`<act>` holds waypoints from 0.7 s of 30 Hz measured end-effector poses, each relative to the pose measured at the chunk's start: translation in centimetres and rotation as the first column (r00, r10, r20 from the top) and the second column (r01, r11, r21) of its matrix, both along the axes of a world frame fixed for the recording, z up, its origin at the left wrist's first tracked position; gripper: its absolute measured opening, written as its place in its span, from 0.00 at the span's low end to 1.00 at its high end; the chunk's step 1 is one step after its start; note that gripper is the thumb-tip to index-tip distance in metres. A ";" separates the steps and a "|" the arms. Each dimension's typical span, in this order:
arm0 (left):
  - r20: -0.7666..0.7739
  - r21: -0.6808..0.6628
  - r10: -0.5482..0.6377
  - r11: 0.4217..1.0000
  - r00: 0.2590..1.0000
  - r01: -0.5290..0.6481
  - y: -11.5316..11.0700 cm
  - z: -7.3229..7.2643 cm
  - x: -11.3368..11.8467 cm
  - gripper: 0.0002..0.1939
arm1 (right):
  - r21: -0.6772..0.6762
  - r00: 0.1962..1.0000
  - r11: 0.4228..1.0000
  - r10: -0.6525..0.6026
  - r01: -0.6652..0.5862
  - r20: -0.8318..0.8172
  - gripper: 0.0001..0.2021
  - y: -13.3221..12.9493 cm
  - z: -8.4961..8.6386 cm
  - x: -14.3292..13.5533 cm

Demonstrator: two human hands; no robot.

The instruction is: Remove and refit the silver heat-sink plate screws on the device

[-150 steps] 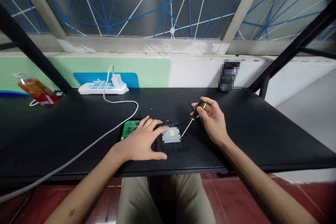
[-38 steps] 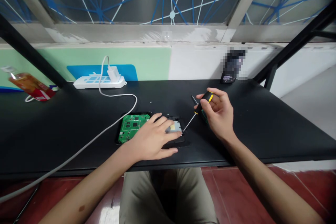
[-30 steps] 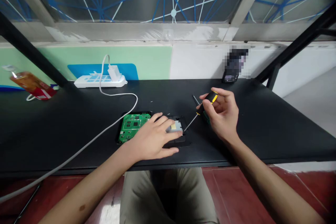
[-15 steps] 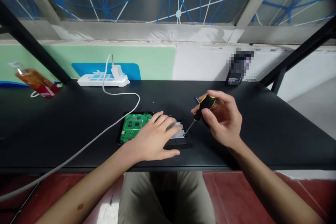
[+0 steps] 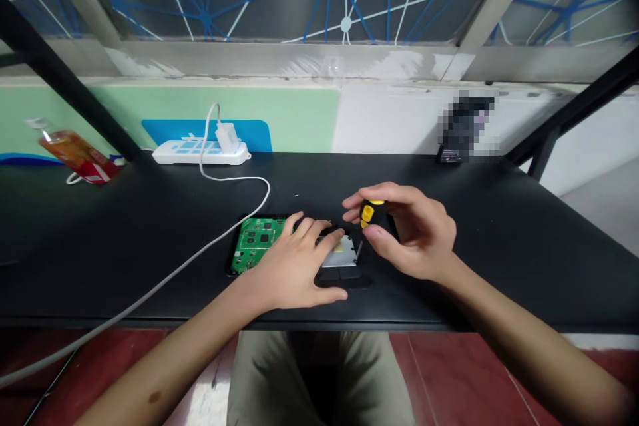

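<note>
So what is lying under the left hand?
The left hand rests on a black case holding a green circuit board and a silver metal plate. The part directly beneath the palm is covered.

The table (image 5: 150,226) looks matt black; the circuit board (image 5: 254,243) glossy green; the screwdriver (image 5: 370,213) handle smooth black-and-yellow plastic.

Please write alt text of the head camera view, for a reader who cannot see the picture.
On a black table, the person's right hand holds a black and yellow screwdriver upright over a small opened device, while the left hand presses flat on it. A green circuit board lies beside; a white power strip sits behind.
</note>
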State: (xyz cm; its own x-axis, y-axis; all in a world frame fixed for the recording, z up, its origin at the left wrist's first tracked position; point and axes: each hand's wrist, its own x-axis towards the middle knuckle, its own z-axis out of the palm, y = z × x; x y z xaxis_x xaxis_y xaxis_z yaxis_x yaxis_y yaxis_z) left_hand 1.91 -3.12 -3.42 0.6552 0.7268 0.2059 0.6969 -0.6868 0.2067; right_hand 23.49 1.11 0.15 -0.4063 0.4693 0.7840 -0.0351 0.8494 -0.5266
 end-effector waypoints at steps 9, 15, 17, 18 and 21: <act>0.013 -0.001 0.011 1.000 1.000 -0.011 0.0 0.0 0.0 0.45 | -0.071 0.988 0.997 -0.005 -0.006 -0.153 0.14 -0.2 -0.4 -0.1; -0.014 -0.001 0.021 1.000 1.000 -0.021 0.0 0.0 0.0 0.47 | -0.066 0.984 0.997 -0.060 0.049 -0.171 0.16 -0.1 -0.5 0.1; -0.020 0.001 0.020 1.000 1.000 -0.020 0.0 0.0 0.0 0.48 | -0.096 0.982 0.993 -0.082 0.066 -0.169 0.17 -0.1 -0.6 0.1; -0.023 0.002 0.019 1.000 1.000 -0.019 0.0 -0.1 0.0 0.48 | -0.097 0.981 0.992 -0.098 0.083 -0.165 0.18 0.0 -0.7 0.1; -0.029 0.003 0.016 1.000 0.999 -0.016 0.0 -0.1 0.0 0.47 | -0.025 0.975 0.985 -0.174 0.172 -0.141 0.19 0.2 -0.9 0.2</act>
